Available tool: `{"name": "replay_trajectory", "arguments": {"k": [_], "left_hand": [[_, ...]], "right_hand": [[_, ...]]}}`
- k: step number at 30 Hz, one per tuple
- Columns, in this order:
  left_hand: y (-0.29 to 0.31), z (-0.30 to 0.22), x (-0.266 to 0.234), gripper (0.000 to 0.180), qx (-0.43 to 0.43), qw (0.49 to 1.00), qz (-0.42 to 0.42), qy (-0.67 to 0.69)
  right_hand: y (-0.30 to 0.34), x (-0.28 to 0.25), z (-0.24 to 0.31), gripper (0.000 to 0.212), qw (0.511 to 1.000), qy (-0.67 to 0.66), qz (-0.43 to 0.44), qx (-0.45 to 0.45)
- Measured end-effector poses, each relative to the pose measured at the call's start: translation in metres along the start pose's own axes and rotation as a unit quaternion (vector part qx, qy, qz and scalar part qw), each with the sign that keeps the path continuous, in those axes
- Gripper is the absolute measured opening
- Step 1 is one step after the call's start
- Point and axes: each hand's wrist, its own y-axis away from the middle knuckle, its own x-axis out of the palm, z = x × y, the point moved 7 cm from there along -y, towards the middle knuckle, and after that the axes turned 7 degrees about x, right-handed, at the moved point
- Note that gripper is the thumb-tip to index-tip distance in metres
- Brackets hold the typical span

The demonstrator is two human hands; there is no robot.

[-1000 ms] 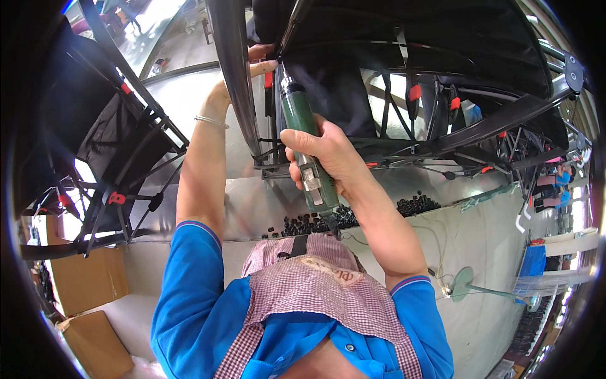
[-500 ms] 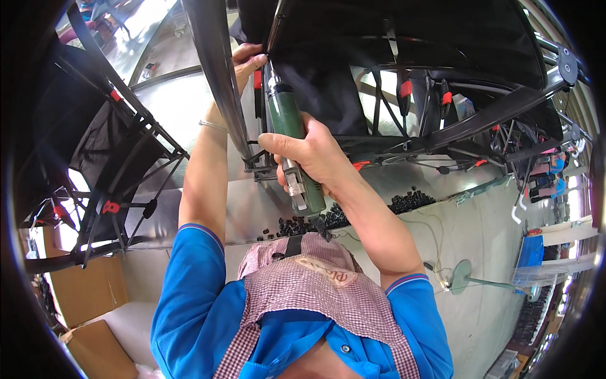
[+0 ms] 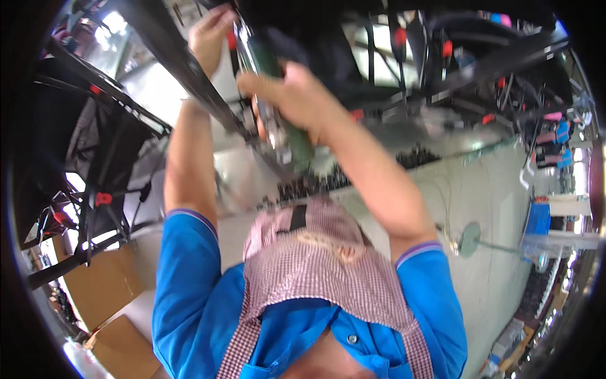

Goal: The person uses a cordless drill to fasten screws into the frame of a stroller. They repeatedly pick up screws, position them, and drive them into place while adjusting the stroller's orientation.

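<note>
A green power screwdriver (image 3: 262, 58) is in my right hand (image 3: 297, 95), its fingers wrapped round the body. The tool's shiny front end points up and away, towards the top of the view. Beside that end is my left hand (image 3: 211, 41), its thumb and fingertips pinched together. What lies between those fingertips is too blurred to make out. Dark metal tubing (image 3: 180, 66) of a frame slants past my left wrist. Black fabric (image 3: 322, 50) spreads to the right of the screwdriver, with red clips (image 3: 400, 36) on the frame there.
Several small black parts (image 3: 315, 184) lie in a row on the metal table near me. Another black folding frame (image 3: 95, 145) stands to the left, above cardboard boxes (image 3: 104, 281). A green fan (image 3: 470, 239) is at the right; people show at the far right.
Both hands and the screwdriver now appear higher and farther left, and the picture is blurred. The surroundings have shifted too, so the head has moved. Both hands keep their closed grips.
</note>
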Motion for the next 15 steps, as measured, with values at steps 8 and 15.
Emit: {"name": "replay_trajectory", "arguments": {"k": [8,15], "left_hand": [[0.208,0.103,-0.127,0.023,-0.275,0.961,-0.043,0.006],[0.363,0.048,0.066,0.011,-0.430,0.849,0.296,-0.081]], "right_hand": [[0.113,-0.074,-0.019,0.101,0.992,0.103,0.068,-0.032],[0.188,-0.150,-0.097,0.117,0.996,0.046,0.050,0.051]]}}
